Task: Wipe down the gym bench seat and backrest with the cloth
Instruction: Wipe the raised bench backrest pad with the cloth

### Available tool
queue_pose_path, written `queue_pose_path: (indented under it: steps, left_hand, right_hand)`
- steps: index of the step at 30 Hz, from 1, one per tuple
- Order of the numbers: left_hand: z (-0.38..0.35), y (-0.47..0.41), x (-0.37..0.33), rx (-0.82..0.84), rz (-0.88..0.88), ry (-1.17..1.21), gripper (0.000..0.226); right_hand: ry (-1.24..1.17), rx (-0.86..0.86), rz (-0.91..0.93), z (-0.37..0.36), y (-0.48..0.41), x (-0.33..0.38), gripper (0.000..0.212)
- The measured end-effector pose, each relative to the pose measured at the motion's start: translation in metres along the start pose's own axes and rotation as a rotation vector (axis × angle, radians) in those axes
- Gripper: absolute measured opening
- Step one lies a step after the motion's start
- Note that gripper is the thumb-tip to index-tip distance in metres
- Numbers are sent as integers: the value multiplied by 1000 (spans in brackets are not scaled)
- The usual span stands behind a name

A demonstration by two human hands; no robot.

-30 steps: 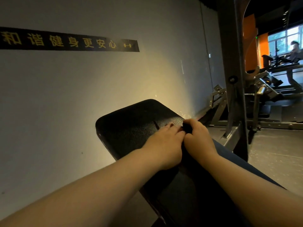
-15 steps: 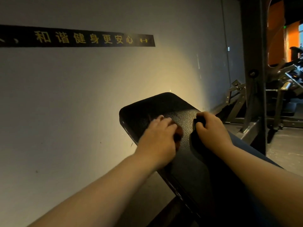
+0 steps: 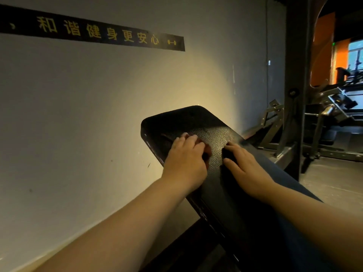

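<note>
The crumpled reddish-brown cloth (image 3: 207, 149) is pinned to the black pebbled-leather bench pad (image 3: 196, 118), near its raised far end. It is covered by the left hand (image 3: 184, 163), whose fingers are curled over the bundle. Just beside it, not touching, the right hand (image 3: 244, 167) is laid on the same pad with fingers stretched out. A dark patch beneath them cannot be made out. Behind, a grey wall (image 3: 78, 114) carries a black lettered strip (image 3: 98, 34).
</note>
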State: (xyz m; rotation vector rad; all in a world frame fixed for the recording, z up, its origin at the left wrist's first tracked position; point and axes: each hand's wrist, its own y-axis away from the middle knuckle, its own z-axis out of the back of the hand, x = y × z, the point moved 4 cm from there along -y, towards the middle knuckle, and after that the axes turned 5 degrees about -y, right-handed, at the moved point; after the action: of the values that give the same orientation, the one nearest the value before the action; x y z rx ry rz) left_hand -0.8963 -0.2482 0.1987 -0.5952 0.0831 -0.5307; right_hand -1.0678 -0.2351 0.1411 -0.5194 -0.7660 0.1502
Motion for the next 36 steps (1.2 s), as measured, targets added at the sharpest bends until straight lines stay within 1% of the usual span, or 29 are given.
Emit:
queue_pose_path:
  steps: [2, 3, 4, 5, 7, 8, 9, 11, 13, 15, 17, 18, 20, 22, 23, 25, 27, 28, 29, 30, 34, 36]
  left_hand:
    - [-5, 16, -26, 41, -96, 99, 51]
    - [-5, 23, -32, 64, -122, 194, 49]
    - [-3, 28, -34, 72, -144, 307, 48]
    - [0, 33, -30, 82, -154, 422, 53]
    - [10, 40, -14, 98, -189, 585, 68]
    - [13, 41, -4, 101, -209, 617, 74]
    - [14, 41, 4, 107, -222, 628, 76]
    - [14, 38, 12, 85, -256, 634, 69]
    - [14, 35, 17, 21, -284, 628, 58]
    - [14, 31, 26, -62, -257, 654, 51]
    - [16, 23, 35, -161, -211, 624, 44]
    - [16, 16, 38, -168, -181, 619, 44]
    - [17, -2, 41, -105, -92, 586, 51]
    - [15, -21, 44, -26, 42, 424, 54]
    - [13, -29, 44, -14, 88, 320, 51]
    - [8, -38, 41, -43, 110, 145, 47]
    - [1, -40, 35, -73, 87, 42, 47]
    - [-1, -41, 34, -79, 76, 18, 48]
    - [-1, -41, 34, -87, 71, 9, 48]
    - [-2, -40, 35, -98, 71, 12, 48]
    - [3, -34, 41, -179, 128, 145, 43]
    - [2, -30, 44, -219, 146, 207, 40]
  right_hand:
    - [-277, -49, 16, 1, 14, 19, 45]
    - [-420, -72, 37, -2, 22, 31, 43]
    - [-501, -73, 66, -7, 30, 43, 42]
    - [-515, -43, 111, -16, 38, 53, 43]
    - [-358, 60, 166, -31, 47, 67, 59]
    - [-232, 96, 163, -34, 44, 66, 67]
    - [-126, 122, 157, -35, 39, 64, 71]
    - [-36, 128, 163, -32, 29, 65, 67]
    - [-5, 84, 187, -32, 26, 69, 61]
    - [93, 63, 219, -35, 28, 70, 59]
    - [142, 79, 206, -37, 29, 67, 59]
    - [145, 75, 206, -36, 24, 66, 58]
    - [141, 38, 220, -33, 5, 61, 53]
    - [77, -8, 167, -27, -25, 47, 50]
    - [41, -38, 96, -22, -44, 35, 49]
    - [36, -132, -83, -5, -83, 9, 43]
    - [70, -211, -292, 10, -111, -13, 41]
    - [90, -218, -348, 11, -120, -16, 42]
    - [118, -205, -337, 7, -125, -10, 42]
    - [138, -182, -273, -1, -125, 2, 43]
    - [39, -66, 152, -38, -88, 65, 43]
    - [5, 5, 242, -38, -78, 69, 43]
